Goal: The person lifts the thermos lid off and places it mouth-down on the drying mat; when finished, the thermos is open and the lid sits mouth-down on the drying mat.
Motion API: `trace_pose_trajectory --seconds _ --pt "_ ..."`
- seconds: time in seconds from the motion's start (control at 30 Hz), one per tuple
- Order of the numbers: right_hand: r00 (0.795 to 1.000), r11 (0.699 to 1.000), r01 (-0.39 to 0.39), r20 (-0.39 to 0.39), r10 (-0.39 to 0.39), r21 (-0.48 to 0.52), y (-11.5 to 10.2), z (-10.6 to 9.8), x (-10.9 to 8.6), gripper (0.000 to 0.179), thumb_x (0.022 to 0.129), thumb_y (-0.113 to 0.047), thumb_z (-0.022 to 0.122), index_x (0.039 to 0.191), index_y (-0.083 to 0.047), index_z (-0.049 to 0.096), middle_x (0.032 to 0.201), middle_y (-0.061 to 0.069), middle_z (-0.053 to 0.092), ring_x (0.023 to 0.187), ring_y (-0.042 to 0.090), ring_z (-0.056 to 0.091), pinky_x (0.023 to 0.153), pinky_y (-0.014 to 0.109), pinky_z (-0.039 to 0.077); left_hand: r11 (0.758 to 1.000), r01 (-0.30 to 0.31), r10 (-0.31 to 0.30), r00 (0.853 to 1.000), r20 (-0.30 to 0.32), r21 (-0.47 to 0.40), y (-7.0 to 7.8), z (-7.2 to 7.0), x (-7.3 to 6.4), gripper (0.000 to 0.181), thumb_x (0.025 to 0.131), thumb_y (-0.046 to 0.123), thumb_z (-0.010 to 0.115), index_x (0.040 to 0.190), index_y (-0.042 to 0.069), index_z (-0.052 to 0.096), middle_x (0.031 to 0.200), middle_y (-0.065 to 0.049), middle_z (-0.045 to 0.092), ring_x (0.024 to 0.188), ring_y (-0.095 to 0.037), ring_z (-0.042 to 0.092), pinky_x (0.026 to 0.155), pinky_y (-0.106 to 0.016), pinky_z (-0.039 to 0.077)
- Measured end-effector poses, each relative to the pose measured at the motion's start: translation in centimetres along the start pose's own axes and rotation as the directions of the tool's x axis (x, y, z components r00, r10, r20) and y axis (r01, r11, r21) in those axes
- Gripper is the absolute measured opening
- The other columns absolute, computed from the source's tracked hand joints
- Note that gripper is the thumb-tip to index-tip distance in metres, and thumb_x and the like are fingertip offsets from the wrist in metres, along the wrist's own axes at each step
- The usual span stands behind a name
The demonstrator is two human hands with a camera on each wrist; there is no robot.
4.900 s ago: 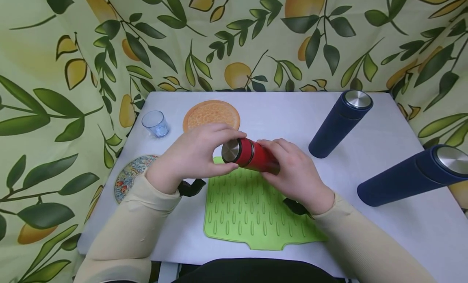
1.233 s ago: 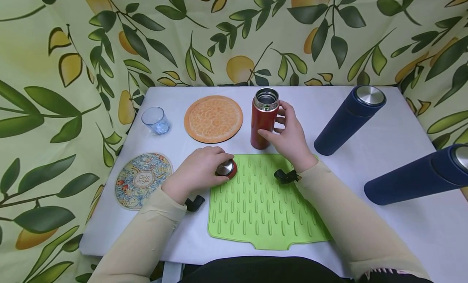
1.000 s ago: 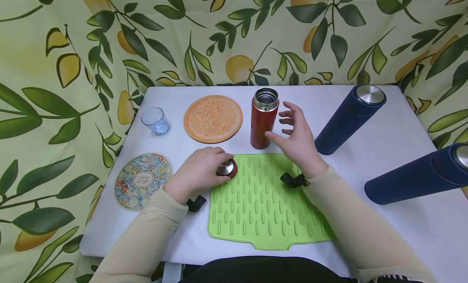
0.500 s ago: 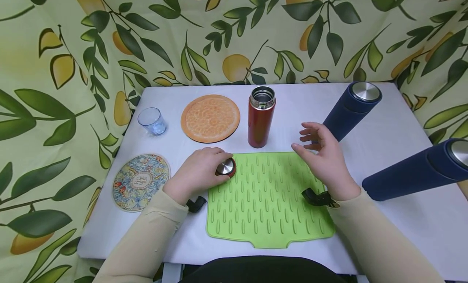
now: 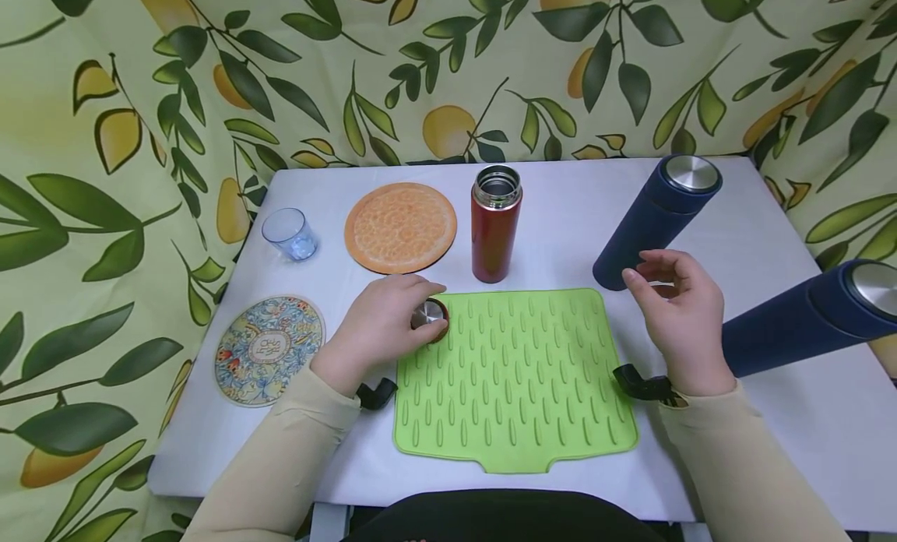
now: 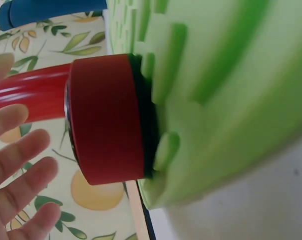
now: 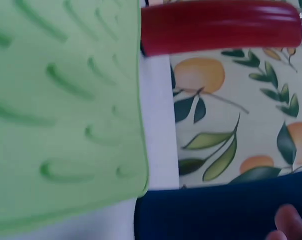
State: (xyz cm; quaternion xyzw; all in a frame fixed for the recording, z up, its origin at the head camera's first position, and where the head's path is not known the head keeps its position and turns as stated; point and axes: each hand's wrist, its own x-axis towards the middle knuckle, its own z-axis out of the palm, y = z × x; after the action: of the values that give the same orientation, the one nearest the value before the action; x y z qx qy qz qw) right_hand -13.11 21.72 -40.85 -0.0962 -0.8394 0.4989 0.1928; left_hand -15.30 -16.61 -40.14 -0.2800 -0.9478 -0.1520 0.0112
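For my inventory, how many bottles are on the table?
3: red bottle behind the green mat, back navy bottle beyond the right hand, front navy bottle at far right.

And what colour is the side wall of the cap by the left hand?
The cap has a dark red side wall, clearest in the left wrist view.

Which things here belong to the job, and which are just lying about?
Likely job: red lid by the left hand; open red bottle; green mat.

Apparently lying about: glass; orange disc; patterned disc; left navy bottle; right navy bottle.
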Motion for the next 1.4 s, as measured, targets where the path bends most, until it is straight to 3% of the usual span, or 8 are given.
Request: trace_pose_trajectory --seconds 0.2,0.37,0.5,0.67,0.9,1.13,1.3,1.4 --pt "0.99 0.999 -0.05 -0.135 0.049 -0.006 0.8 0.1 0.7 0.06 0.095 -0.012 0.085 0.149 -0.009 0.059 0.121 -0.02 0.055 0.108 0.0 0.056 0.089 0.019 0.048 0.999 -0.002 -0.002 0.997 -0.078 -0.048 0.8 -0.7 -0.3 0.046 0.097 0.037 0.081 0.136 0.013 0.077 0.126 -0.004 0.08 0.119 -0.028 0.074 0.103 -0.05 0.059" --pt "0.984 0.988 -0.154 -0.092 0.152 -0.008 1.1 0.2 1.9 0.094 0.093 -0.016 0.088 0.168 -0.028 0.032 0.151 -0.002 0.05 0.129 0.01 0.052 0.102 0.026 0.047 0.996 -0.037 0.025 0.99 -0.138 -0.079 1.6 -0.9 -0.4 0.045 0.096 0.035 0.082 0.135 0.013 0.078 0.123 -0.004 0.081 0.117 -0.027 0.075 0.101 -0.049 0.059" --pt "0.978 0.978 -0.206 -0.03 0.205 -0.023 1.2 0.4 2.9 0.104 0.095 -0.02 0.086 0.172 -0.036 0.017 0.168 0.008 0.041 0.148 0.021 0.048 0.116 0.035 0.045 0.995 -0.065 0.053 0.986 -0.156 -0.077 2.1 -0.8 -0.2 0.044 0.096 0.033 0.083 0.134 0.012 0.078 0.121 -0.005 0.081 0.115 -0.026 0.075 0.1 -0.047 0.06" --pt "0.978 0.978 -0.206 0.005 0.206 0.005 1.2 0.8 3.9 0.104 0.096 -0.021 0.085 0.172 -0.038 0.015 0.171 0.01 0.039 0.154 0.025 0.047 0.123 0.043 0.044 0.993 -0.098 0.087 0.983 -0.16 -0.063 2.5 -0.7 -0.1 0.043 0.097 0.033 0.083 0.134 0.012 0.078 0.12 -0.003 0.081 0.11 -0.023 0.075 0.097 -0.044 0.061" --pt "0.98 0.975 -0.198 -0.014 0.2 0.102 1.1 1.5 4.6 0.097 0.095 -0.019 0.086 0.169 -0.039 0.027 0.164 0.005 0.045 0.141 0.017 0.048 0.113 0.037 0.046 0.986 -0.16 0.148 0.972 -0.183 -0.055 3.1 -0.9 0.0 0.043 0.097 0.033 0.083 0.134 0.011 0.077 0.112 -0.001 0.079 0.099 -0.019 0.073 0.092 -0.041 0.06" --pt "0.995 0.992 -0.081 -0.05 0.087 0.098 0.3 2.5 3.6 0.091 0.09 -0.008 0.089 0.165 -0.03 0.043 0.159 0.003 0.052 0.135 0.01 0.048 0.107 0.033 0.04 0.981 -0.185 0.172 0.967 -0.186 -0.055 4.1 -1.7 0.5 0.045 0.097 0.034 0.084 0.135 0.011 0.077 0.121 -0.004 0.08 0.103 -0.02 0.074 0.095 -0.041 0.061" --pt "0.997 0.994 0.063 -0.043 -0.06 0.091 -1.1 3.2 2.5 0.087 0.085 -0.003 0.091 0.161 -0.018 0.051 0.152 0.005 0.057 0.131 0.009 0.048 0.104 0.032 0.04 0.97 -0.241 0.227 0.95 -0.217 -0.041 4.8 -3.2 1.3 0.044 0.097 0.033 0.084 0.135 0.01 0.077 0.122 -0.004 0.08 0.101 -0.02 0.075 0.091 -0.04 0.062" --pt "0.99 0.987 0.141 -0.002 -0.141 0.074 -2.1 3.5 1.7 0.086 0.083 -0.001 0.092 0.159 -0.012 0.054 0.149 0.01 0.059 0.13 0.014 0.051 0.104 0.036 0.041 0.965 -0.261 0.246 0.941 -0.232 -0.036 5.2 -4.5 2.0 0.045 0.097 0.032 0.084 0.135 0.009 0.076 0.122 -0.005 0.08 0.103 -0.022 0.076 0.091 -0.041 0.063"
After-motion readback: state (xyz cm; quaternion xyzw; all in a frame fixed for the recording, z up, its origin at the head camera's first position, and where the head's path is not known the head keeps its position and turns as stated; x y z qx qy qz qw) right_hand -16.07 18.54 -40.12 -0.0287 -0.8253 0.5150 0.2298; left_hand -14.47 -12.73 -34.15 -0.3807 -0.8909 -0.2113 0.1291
